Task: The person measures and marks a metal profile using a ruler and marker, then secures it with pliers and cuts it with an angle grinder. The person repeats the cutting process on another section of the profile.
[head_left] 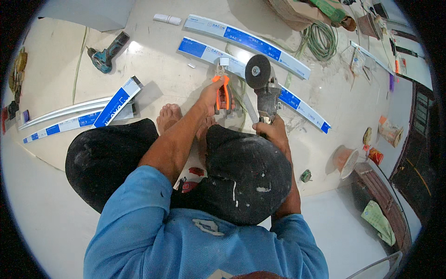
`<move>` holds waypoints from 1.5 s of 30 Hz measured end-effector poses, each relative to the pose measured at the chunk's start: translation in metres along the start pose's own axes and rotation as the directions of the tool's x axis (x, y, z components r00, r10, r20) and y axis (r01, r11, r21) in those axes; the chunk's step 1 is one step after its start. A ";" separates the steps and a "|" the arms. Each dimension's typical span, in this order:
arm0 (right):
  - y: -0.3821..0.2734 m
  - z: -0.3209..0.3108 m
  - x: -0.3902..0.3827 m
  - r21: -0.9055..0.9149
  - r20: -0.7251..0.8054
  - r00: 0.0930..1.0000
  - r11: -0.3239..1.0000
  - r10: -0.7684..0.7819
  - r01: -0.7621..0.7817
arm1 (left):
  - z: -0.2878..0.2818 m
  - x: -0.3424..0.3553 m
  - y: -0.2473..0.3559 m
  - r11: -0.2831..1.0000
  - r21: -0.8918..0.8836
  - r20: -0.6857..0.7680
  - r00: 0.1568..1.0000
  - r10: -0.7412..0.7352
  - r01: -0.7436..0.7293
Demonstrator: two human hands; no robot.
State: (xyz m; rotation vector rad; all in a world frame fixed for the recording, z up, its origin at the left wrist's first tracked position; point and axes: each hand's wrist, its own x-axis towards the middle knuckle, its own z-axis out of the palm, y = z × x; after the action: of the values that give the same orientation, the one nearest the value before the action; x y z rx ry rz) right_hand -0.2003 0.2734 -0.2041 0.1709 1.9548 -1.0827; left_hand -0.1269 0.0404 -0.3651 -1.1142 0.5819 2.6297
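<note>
My left hand (217, 98) is closed round a pair of orange-handled pliers (226, 86). A small, pale, square-looking piece (224, 61) sits at the jaws, which point away from me. Beside it on the right, my right hand (276, 132) grips the body of an angle grinder (267, 100), a dark round disc (258, 80) at its far end. Beyond both tools lies a long white strip with blue printed film (204, 50), partly covered by the disc and grinder. A similar strip (253, 41) lies farther off. Whether the disc is spinning I cannot tell.
A cordless drill (106, 53) lies at the far left, above crossed white-and-blue profiles (116, 104). Coiled green cable (323, 42) lies at the far right. A pinkish bucket (345, 160) stands right of my knee. A white roll (167, 19) rests at the back.
</note>
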 end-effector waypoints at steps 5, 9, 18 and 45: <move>-0.009 0.007 0.055 0.162 0.269 0.959 0.986 -0.084 0.041 | 0.000 -0.002 0.010 0.998 -0.033 0.079 0.996 -0.047 0.050; -0.028 0.022 0.108 0.355 0.327 0.912 0.927 -0.247 0.124 | -0.005 -0.001 0.016 0.995 -0.022 0.127 0.987 -0.096 0.099; -0.036 0.047 0.183 0.416 0.343 0.908 0.906 -0.239 0.081 | -0.020 -0.005 0.020 0.988 0.064 0.126 0.981 -0.148 0.141; -0.015 0.003 0.035 0.102 0.127 0.991 0.993 0.044 -0.057 | 0.000 0.002 0.005 0.995 0.051 -0.020 0.996 -0.085 0.086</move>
State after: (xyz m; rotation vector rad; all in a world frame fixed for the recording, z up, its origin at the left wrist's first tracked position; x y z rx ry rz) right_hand -0.2274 0.2524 -0.2212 0.2047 1.7747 -1.1374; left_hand -0.1301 0.0362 -0.3649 -1.1225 0.5893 2.5198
